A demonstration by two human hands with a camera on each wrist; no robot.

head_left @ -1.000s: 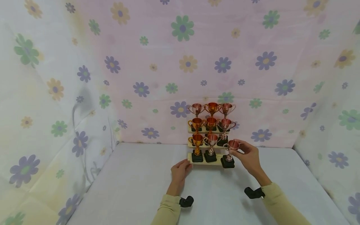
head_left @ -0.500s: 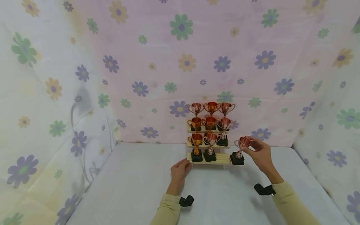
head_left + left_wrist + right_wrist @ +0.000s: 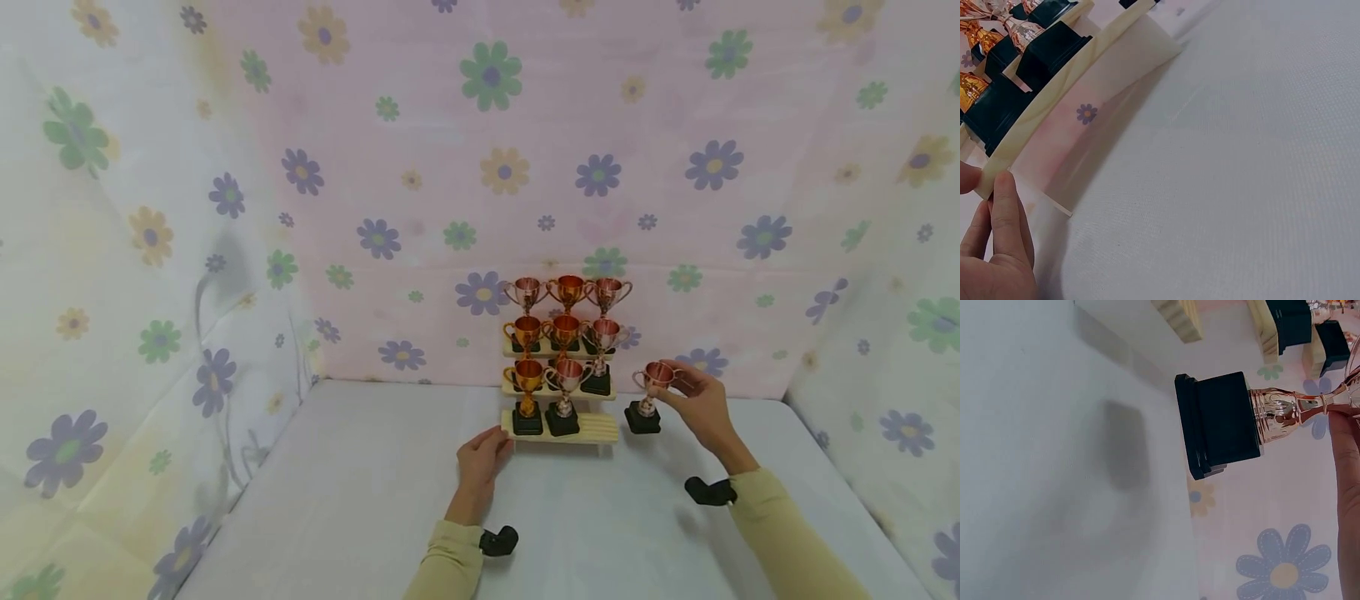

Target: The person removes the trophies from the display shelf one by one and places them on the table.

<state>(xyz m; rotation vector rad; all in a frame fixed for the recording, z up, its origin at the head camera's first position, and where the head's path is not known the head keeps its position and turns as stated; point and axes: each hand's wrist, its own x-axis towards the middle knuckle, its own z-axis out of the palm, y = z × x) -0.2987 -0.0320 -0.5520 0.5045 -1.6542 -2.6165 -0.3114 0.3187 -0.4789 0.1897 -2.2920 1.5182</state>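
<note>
1. Currently the R hand (image 3: 703,408) pinches a rose-gold trophy (image 3: 647,408), thumb in front by the bottom of the cup, fingers behind near one handle.
2. That trophy's just off the rack's R end, w/ a gap btwn them. It's approx. upright. From the R wrist cam, its black base (image 3: 1229,419) is up off the bench (image 3: 360,500), & a dark shadow (image 3: 1129,447) falls on the surface, apart from it.
3. L hand (image 3: 480,460) grips the L end of the display rack (image 3: 600,427), at its lowest shelf (image 3: 1035,120): thumb on top, fingers underneath, per the L wrist cam.
4. Lowest shelf, L to R: gold cup (image 3: 528,383), then a rose-gold cup (image 3: 567,383), both upright on blk bases; grooved wood shows at the R end.
5. Middle row (image 3: 565,331): two gold-orange cups, then a rose-gold one on the R. Top row (image 3: 570,287): rose-gold, gold-orange, rose-gold; bases partly hidden by the cups in front.
6. Both wrists carry a small blk device (image 3: 498,541), just by the cuffs of pale yellow-green sleeves (image 3: 450,558).
7. Bkgd: flower-print cloth (image 3: 405,150), pinkish at the back, whiter at the sides, w/ purple, green & orange blooms.
</note>
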